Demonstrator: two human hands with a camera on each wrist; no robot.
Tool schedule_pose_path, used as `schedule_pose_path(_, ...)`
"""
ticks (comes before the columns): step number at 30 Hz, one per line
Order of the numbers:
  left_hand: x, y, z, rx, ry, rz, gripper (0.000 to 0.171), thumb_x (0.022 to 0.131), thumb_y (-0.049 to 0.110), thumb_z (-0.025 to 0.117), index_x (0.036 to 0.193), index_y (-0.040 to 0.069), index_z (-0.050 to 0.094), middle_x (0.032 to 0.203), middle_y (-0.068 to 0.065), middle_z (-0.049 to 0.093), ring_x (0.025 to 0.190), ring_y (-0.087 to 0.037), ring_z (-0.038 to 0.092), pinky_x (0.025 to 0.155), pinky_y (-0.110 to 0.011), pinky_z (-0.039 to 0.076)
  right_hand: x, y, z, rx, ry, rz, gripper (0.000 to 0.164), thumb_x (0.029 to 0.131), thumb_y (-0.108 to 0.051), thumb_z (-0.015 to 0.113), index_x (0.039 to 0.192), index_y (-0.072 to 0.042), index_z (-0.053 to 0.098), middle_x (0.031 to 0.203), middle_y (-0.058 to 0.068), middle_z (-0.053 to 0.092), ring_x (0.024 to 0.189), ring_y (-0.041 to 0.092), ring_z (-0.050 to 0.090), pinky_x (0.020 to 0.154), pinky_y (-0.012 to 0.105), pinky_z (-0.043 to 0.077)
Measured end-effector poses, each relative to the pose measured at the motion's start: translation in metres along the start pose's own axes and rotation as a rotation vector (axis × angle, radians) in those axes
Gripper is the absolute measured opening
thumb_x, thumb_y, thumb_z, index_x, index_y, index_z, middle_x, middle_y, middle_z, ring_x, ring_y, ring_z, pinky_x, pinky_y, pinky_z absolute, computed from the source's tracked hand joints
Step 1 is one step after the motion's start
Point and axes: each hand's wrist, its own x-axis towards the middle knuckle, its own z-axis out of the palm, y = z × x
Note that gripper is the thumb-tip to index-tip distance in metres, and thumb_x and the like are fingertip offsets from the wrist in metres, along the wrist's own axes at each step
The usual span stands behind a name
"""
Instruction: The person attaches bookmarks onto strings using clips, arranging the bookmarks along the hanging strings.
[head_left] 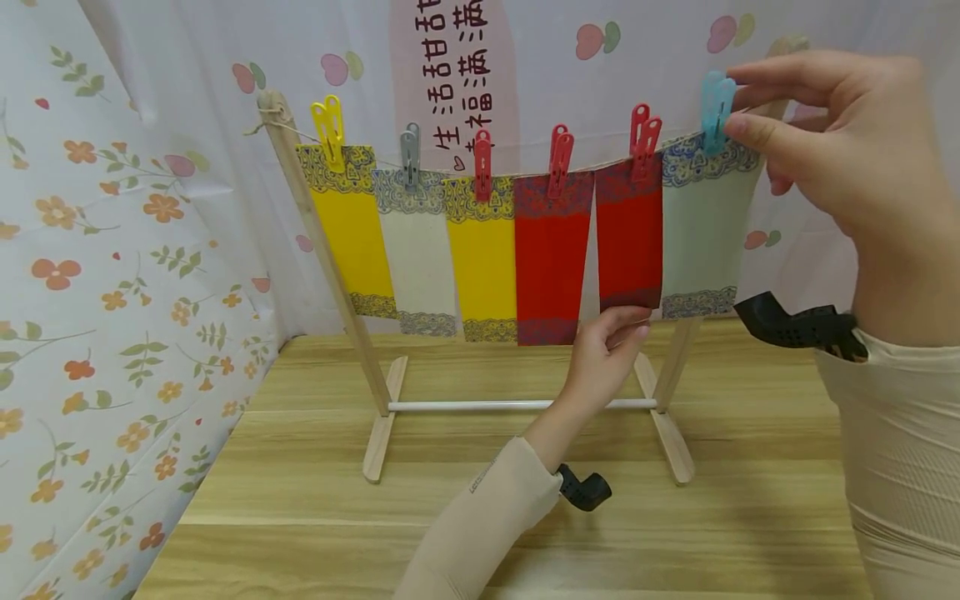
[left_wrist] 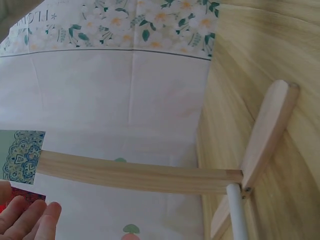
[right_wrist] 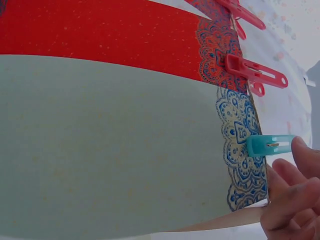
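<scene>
My right hand is at the line's right end, thumb and forefinger at the handles of a light blue clothespin. That clothespin sits on the patterned top border of a pale green card. In the right wrist view the thumb meets the handle end, with the other fingers near the card's corner. My left hand is low, its fingertips touching the bottom edge of a red card. A red clothespin holds this card's top. In the left wrist view, bent fingers partly cover its lower border.
More cards hang leftward: another red card, a yellow card, a whitish card and a yellow card, each under a clothespin. Wooden posts and a white crossbar form the stand on a wood-grain table. Printed curtains surround it.
</scene>
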Motion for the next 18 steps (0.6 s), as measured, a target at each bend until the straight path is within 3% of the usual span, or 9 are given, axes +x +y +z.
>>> schedule_pose_path(5, -0.015, -0.003, -0.005, 0.032, -0.06, -0.084, 0.028, 0.101, 0.014, 0.058, 0.128, 0.007, 0.062, 0.129, -0.008, 0.067, 0.116, -0.011, 0.065, 0.095, -0.015, 0.049, -0.003, 0.003, 0.001, 0.009, 0.031, 0.0, 0.033, 0.091, -0.006, 0.069, 0.124, -0.009, 0.07, 0.104, -0.008, 0.068, 0.047, 0.007, 0.049, 0.054, 0.014, 0.041)
schedule_pose_path(10, -0.031, -0.002, -0.015, 0.077, -0.146, -0.122, 0.029, 0.101, 0.018, 0.058, 0.129, 0.01, 0.063, 0.129, -0.005, 0.068, 0.115, -0.005, 0.064, 0.095, -0.015, 0.048, -0.011, 0.007, 0.001, 0.035, 0.071, 0.005, 0.031, 0.093, -0.007, 0.067, 0.124, -0.007, 0.07, 0.117, -0.004, 0.068, 0.053, 0.006, 0.055, 0.069, 0.015, 0.045)
schedule_pose_path(14, -0.05, 0.0, -0.034, 0.11, -0.223, -0.15, 0.03, 0.101, 0.02, 0.059, 0.13, 0.011, 0.062, 0.131, -0.003, 0.066, 0.115, -0.005, 0.064, 0.094, -0.016, 0.05, -0.023, 0.012, 0.001, 0.046, 0.11, -0.02, 0.029, 0.093, -0.004, 0.066, 0.122, -0.003, 0.07, 0.122, 0.0, 0.067, 0.058, 0.003, 0.061, 0.066, 0.017, 0.042)
schedule_pose_path(18, -0.07, 0.0, -0.061, 0.175, -0.283, -0.153, 0.029, 0.101, 0.018, 0.059, 0.129, 0.012, 0.062, 0.132, -0.003, 0.066, 0.117, -0.009, 0.064, 0.097, -0.02, 0.05, -0.035, 0.022, -0.001, 0.021, 0.156, -0.045, 0.027, 0.094, -0.003, 0.064, 0.121, -0.002, 0.071, 0.112, -0.007, 0.068, 0.067, 0.0, 0.062, 0.069, 0.016, 0.042)
